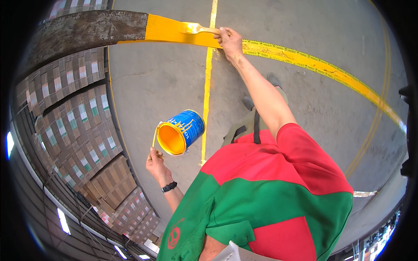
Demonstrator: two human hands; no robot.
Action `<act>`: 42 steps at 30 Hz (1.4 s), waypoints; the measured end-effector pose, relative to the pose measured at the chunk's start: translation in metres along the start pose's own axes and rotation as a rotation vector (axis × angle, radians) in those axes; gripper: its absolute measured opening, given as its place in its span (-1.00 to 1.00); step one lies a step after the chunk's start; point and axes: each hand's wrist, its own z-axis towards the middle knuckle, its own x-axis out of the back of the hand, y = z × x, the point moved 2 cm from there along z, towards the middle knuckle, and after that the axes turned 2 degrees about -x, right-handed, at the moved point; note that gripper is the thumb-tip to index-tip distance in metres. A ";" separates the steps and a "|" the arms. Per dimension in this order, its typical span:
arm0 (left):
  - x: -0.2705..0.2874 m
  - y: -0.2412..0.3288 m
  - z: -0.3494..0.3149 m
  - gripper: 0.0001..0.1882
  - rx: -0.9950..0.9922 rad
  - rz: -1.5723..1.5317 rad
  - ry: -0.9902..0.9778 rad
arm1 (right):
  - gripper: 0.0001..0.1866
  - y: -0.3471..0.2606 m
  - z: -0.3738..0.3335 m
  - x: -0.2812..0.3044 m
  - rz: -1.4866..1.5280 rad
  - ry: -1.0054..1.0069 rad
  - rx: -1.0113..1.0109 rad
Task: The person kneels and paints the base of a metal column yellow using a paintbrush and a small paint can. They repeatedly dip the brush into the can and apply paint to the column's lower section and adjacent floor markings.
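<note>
My right hand is closed round the handle of a paintbrush. Its bristles, coated in yellow paint, rest against the freshly yellow part of a long beam or post. Farther left, that same piece shows bare, dark, scuffed metal. Below and to the left, my left hand, with a black band at the wrist, grips the handle of a blue paint bucket. The bucket tilts toward me, showing yellow-orange paint inside and drips down its side.
A yellow stripe crosses the grey concrete floor. Another yellow band, with patterned tape along its edges, curves off to the right. Stacked cardboard boxes line the left side. My shoes stand beyond my right arm.
</note>
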 end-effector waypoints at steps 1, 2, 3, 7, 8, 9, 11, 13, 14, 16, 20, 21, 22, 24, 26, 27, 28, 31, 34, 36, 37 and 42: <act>0.000 -0.001 0.001 -0.70 0.009 -0.003 0.003 | -0.73 0.007 0.001 0.010 -0.120 0.089 -0.035; 0.000 -0.002 0.001 -0.69 0.011 -0.009 -0.002 | -0.72 0.010 0.001 0.019 -0.283 0.170 0.007; 0.001 -0.003 0.000 -0.69 0.022 0.001 0.004 | -0.72 0.011 0.000 0.024 -0.391 0.177 0.114; 0.004 -0.007 0.000 -0.69 0.021 -0.007 0.001 | -0.74 -0.012 -0.009 0.005 -0.590 0.170 0.423; 0.005 -0.009 0.001 -0.69 0.019 -0.018 -0.002 | -0.74 -0.024 -0.015 -0.011 -0.585 0.134 0.442; 0.006 -0.009 0.000 -0.69 0.021 -0.016 0.002 | -0.74 -0.040 -0.020 -0.027 -0.571 0.119 0.521; 0.005 -0.010 0.003 -0.69 0.000 -0.033 -0.015 | -0.74 -0.078 -0.032 -0.052 -0.507 0.061 0.581; 0.005 -0.011 0.004 -0.69 0.020 -0.023 -0.001 | -0.74 -0.113 -0.046 -0.065 -0.374 -0.010 0.609; 0.004 -0.011 0.004 -0.69 0.009 -0.034 -0.006 | -0.77 -0.126 -0.054 -0.065 -0.349 -0.013 0.608; 0.006 -0.012 0.004 -0.69 0.023 -0.031 -0.007 | -0.80 -0.142 -0.063 -0.062 -0.277 -0.025 0.632; 0.010 -0.015 0.004 -0.69 0.022 -0.025 -0.027 | -0.73 -0.109 -0.049 -0.046 0.132 -0.045 0.367; 0.012 -0.016 0.004 -0.69 0.028 -0.024 -0.019 | -0.73 -0.090 -0.041 -0.042 0.082 0.026 0.230; 0.012 -0.016 0.004 -0.69 0.020 -0.028 -0.017 | -0.72 -0.070 -0.034 -0.037 0.055 0.055 0.167; 0.011 -0.017 0.005 -0.69 0.016 -0.025 -0.015 | -0.73 -0.038 -0.027 -0.017 -0.129 0.147 0.136; 0.009 -0.017 0.007 -0.69 0.020 -0.008 0.002 | -0.75 -0.022 -0.025 0.002 -0.462 0.314 0.120; 0.009 -0.017 0.007 -0.69 0.023 -0.012 0.004 | -0.74 -0.022 -0.026 0.006 -0.448 0.253 0.221; 0.008 -0.017 0.007 -0.69 0.026 -0.012 0.011 | -0.74 -0.024 -0.029 0.009 -0.463 0.237 0.247; 0.008 -0.018 0.008 -0.69 0.024 -0.003 0.014 | -0.72 -0.048 -0.040 -0.002 -0.268 0.131 0.328; 0.009 -0.019 0.008 -0.69 0.009 0.003 0.003 | -0.70 -0.074 -0.046 -0.028 0.034 0.027 0.347; 0.009 -0.019 0.009 -0.69 0.004 0.010 0.003 | -0.69 -0.079 -0.050 -0.042 0.159 -0.021 0.299; 0.009 -0.020 0.009 -0.69 0.007 0.018 0.008 | -0.69 -0.079 -0.051 -0.045 0.185 -0.040 0.254; 0.010 -0.022 0.012 -0.69 0.002 -0.005 -0.003 | -0.71 -0.064 -0.058 -0.030 -0.031 0.083 0.084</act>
